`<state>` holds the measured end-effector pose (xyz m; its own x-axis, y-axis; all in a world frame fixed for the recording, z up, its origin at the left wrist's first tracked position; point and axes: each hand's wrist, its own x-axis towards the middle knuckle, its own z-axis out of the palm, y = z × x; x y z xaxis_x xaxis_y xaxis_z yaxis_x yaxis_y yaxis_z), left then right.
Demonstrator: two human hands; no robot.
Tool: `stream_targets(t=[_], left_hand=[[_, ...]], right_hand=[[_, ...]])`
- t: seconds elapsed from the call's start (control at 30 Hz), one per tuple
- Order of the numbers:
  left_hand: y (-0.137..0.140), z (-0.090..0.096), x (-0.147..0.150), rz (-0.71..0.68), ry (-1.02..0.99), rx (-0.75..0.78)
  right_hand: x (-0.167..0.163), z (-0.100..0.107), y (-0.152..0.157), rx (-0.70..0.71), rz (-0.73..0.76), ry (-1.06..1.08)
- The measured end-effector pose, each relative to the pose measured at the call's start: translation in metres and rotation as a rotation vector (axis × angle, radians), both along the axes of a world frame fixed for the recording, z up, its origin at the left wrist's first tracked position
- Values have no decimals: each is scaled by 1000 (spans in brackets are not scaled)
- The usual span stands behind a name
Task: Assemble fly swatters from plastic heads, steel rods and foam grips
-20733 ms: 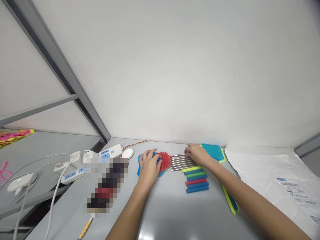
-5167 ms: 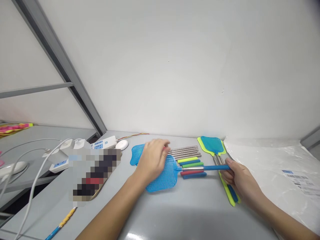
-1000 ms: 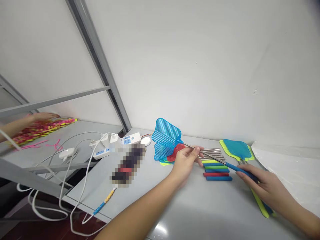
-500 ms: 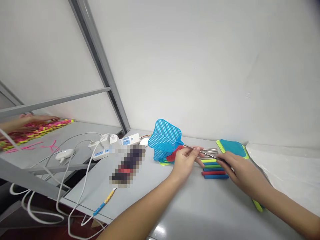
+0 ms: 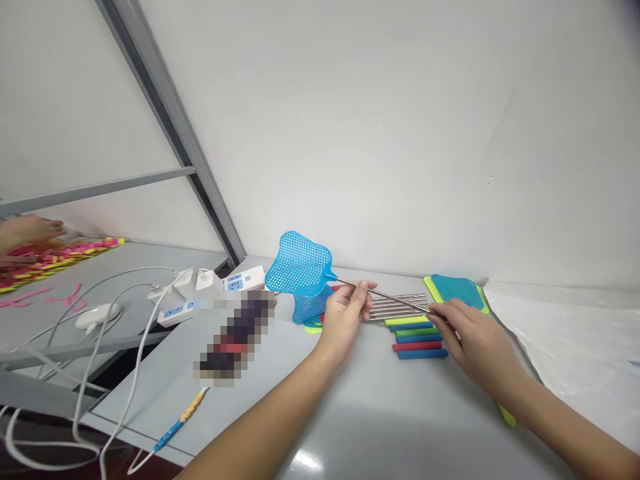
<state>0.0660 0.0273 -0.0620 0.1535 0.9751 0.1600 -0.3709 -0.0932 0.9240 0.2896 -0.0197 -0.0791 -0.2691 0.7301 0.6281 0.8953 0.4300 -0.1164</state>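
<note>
A blue mesh fly swatter [image 5: 299, 263] with a thin metal rod is held above the table between my two hands. My left hand [image 5: 345, 312] is closed round the rod not far from the mesh head, the thumb on top. At the rod's other end, my right hand [image 5: 470, 337] pinches it, covering the tip. Beneath the rod lie several loose metal rods [image 5: 400, 307] side by side. In front of these is a row of coloured tubes [image 5: 419, 346] in yellow, blue, green and red. Another blue swatter head [image 5: 307, 308] lies under the raised one, over partly hidden red and yellow-green ones.
Teal and yellow-green mesh heads [image 5: 460, 293] are stacked at the right, beside clear plastic sheeting [image 5: 565, 333]. White power strips [image 5: 245, 279] and cables stand left, near a blurred-out item [image 5: 235, 340]. Beyond a metal frame [image 5: 195, 143], another person's hand [image 5: 37, 228] is over pink and yellow pieces.
The swatter has moved left, and more bare rod shows between its head and my right hand. The view has turned slightly right. The other person's hand has moved left.
</note>
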Motion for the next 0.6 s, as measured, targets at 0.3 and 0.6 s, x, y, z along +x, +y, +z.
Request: stream_targets(t=[0.3, 0.6], left_hand=[[-9, -8, 9, -151, 198, 34], [-3, -1, 3, -41, 173, 62]], right_hand=[[1, -19, 3, -22, 32, 29], [-4, -14, 1, 66, 10, -47]])
